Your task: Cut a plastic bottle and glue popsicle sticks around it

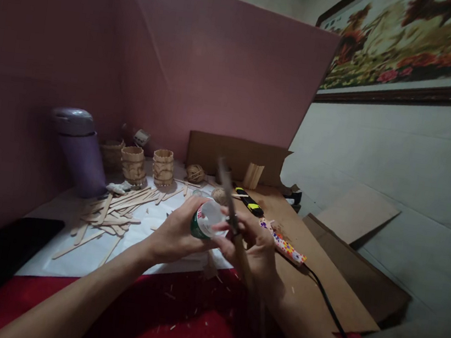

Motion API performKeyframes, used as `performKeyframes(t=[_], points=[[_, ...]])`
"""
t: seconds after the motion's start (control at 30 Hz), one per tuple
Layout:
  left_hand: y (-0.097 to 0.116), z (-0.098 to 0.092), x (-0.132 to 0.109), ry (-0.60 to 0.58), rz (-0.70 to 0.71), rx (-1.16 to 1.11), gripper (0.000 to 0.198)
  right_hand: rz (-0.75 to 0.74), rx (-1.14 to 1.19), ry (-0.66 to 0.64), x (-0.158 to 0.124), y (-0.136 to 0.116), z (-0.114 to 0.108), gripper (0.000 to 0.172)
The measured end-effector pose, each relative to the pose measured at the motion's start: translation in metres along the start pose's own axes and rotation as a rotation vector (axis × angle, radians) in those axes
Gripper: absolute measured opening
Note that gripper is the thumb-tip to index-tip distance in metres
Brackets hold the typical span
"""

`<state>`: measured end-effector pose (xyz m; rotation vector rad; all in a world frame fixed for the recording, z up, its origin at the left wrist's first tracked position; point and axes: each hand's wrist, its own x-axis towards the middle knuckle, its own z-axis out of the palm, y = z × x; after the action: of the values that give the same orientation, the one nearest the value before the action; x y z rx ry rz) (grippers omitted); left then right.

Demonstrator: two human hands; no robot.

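Note:
My left hand (178,232) is wrapped round a small white plastic cup (211,216) with a green and red printed outside, its open mouth tipped toward me. Beside it, my right hand (255,245) grips a knife (229,189) with a narrow dark blade and a wooden-looking handle. The blade points up and away, blurred by motion. Fingers of the right hand also reach the cup's rim, and whether they press on it is hard to tell. Loose wooden craft sticks (120,208) lie in a heap left of my hands.
Two stick-covered cups (162,167) and a purple bottle (80,152) stand at the back left. Near the cardboard sit a twine ball (195,173), a black-yellow utility knife (249,201) and a flower-patterned corded tool (282,243). A dark flat object (12,240) lies left.

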<state>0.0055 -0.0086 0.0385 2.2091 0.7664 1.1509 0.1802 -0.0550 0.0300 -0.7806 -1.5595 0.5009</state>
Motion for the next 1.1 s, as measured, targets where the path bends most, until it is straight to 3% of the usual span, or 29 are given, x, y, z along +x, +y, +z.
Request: performKeyframes(t=[0.17, 0.4, 0.53, 0.73, 0.9, 1.1], points=[[0.005, 0.006, -0.001, 0.019, -0.013, 0.015, 0.037, 0.004, 0.006, 0.064, -0.006, 0.003, 0.006, 0.028], [0.005, -0.001, -0.001, -0.164, -0.218, -0.290, 0.052, 0.092, 0.082, 0.108, 0.000, -0.012, 0.000, 0.025], [0.005, -0.003, 0.001, -0.163, -0.255, -0.457, 0.058, 0.162, 0.155, 0.110, 0.003, -0.012, -0.003, 0.025], [0.004, -0.006, 0.001, -0.148, -0.222, -0.451, 0.059, 0.207, 0.210, 0.300, 0.012, -0.010, -0.010, 0.031], [0.007, -0.006, -0.002, -0.210, -0.237, -0.524, 0.061, 0.395, 0.238, 0.167, 0.018, -0.009, -0.009, 0.040], [0.007, -0.007, -0.002, -0.321, -0.279, -0.589, 0.057, 0.397, 0.137, 0.166, 0.019, -0.007, -0.006, 0.036]])
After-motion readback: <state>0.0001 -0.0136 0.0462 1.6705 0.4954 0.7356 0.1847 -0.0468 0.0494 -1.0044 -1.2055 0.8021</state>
